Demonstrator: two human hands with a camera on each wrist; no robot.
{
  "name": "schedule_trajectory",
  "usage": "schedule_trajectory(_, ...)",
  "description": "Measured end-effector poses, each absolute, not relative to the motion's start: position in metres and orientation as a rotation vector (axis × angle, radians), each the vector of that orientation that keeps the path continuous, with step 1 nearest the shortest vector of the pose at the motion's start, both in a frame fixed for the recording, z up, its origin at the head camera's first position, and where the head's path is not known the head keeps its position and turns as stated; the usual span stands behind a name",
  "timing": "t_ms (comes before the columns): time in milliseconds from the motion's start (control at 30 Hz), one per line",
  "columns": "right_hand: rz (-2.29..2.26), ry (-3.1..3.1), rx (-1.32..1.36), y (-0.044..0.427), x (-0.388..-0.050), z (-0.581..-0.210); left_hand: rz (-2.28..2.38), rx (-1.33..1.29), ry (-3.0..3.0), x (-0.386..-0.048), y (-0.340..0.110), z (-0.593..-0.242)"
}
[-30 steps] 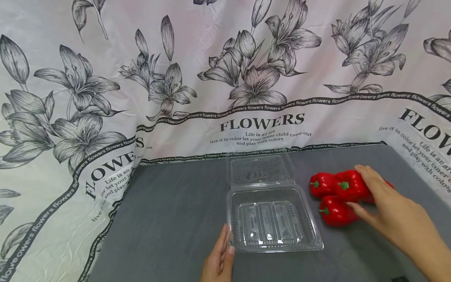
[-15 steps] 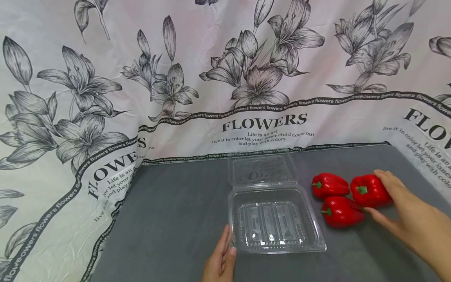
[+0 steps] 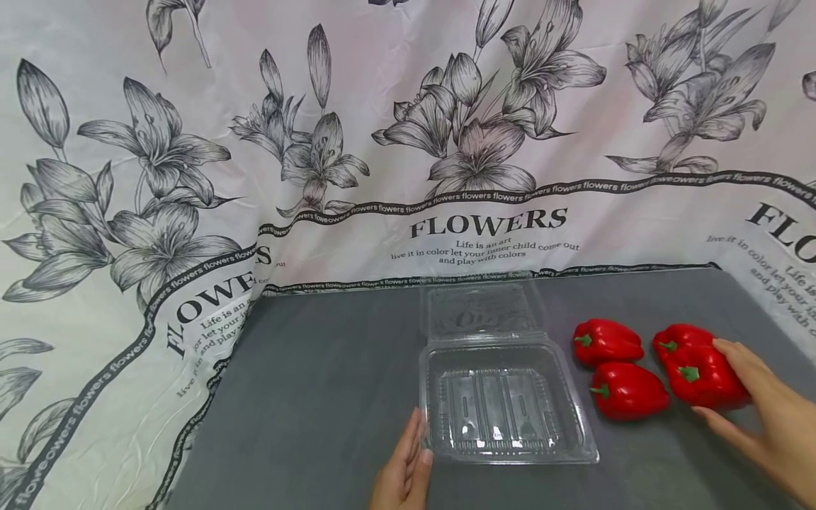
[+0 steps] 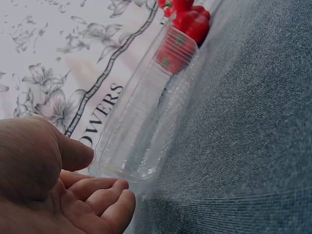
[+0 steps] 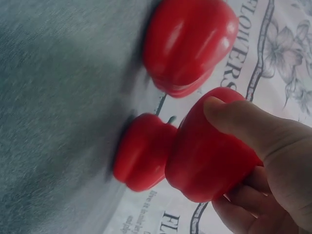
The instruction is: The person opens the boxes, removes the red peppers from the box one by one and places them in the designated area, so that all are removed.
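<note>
Near the right end of the table, my right hand (image 3: pixel 765 418) grips a red bell pepper (image 3: pixel 709 379) between thumb and fingers. In the right wrist view the thumb (image 5: pixel 234 117) lies along that pepper's side, with the other fingers beneath. A second bell pepper (image 3: pixel 677 336) shows just behind it, partly covered. Further left lie two more bell peppers, one at the back (image 3: pixel 608 341) and one in front (image 3: pixel 629 391). A clear plastic clamshell container (image 3: pixel 506 457) stands open in the middle, its tray bare. My left hand (image 3: pixel 403 467) pinches its left rim near the front corner.
The container's clear lid (image 3: pixel 479 310) leans back toward the curtain (image 3: pixel 484 241) printed with flowers, which hangs behind and beside the table. Dark grey cloth (image 3: pixel 319 397) covers the tabletop.
My right hand has moved right and nearer with its bell pepper, parting it from the two on the left and exposing one behind. My left hand stays at the container; the view shifts slightly.
</note>
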State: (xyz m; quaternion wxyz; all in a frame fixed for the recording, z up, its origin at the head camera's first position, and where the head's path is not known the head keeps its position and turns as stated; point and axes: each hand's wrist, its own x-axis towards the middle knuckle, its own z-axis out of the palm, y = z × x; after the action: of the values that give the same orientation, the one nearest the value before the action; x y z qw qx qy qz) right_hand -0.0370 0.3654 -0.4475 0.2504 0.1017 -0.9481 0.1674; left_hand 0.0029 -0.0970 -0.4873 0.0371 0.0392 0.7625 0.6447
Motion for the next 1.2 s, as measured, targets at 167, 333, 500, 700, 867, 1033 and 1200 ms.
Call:
schedule_trajectory(167,0.512,-2.497,0.367,0.371,-0.039,-0.459,1.947,0.134,2.363,0.003,-0.099,-0.487)
schedule_trajectory(333,0.532,-2.473,0.422,0.377,-0.040,-0.464,1.969,0.127,2.343,0.004,-0.097,-0.489)
schedule_trajectory(500,0.508,-2.487,0.445,0.382,-0.040,-0.469,1.988,0.122,2.343,0.004,-0.096,-0.490)
schedule_trajectory(700,0.475,-2.525,0.501,0.386,-0.039,-0.476,2.015,0.150,2.305,0.004,-0.097,-0.490)
schedule_trajectory(867,0.471,-2.534,0.560,0.388,-0.038,-0.482,2.008,0.178,2.291,0.002,-0.098,-0.491)
schedule_trajectory(1033,0.483,-2.547,0.553,0.391,-0.037,-0.486,1.998,0.173,2.293,0.002,-0.098,-0.491)
schedule_trajectory(1200,0.494,-2.517,0.566,0.391,-0.039,-0.487,1.990,0.155,2.303,0.002,-0.099,-0.490)
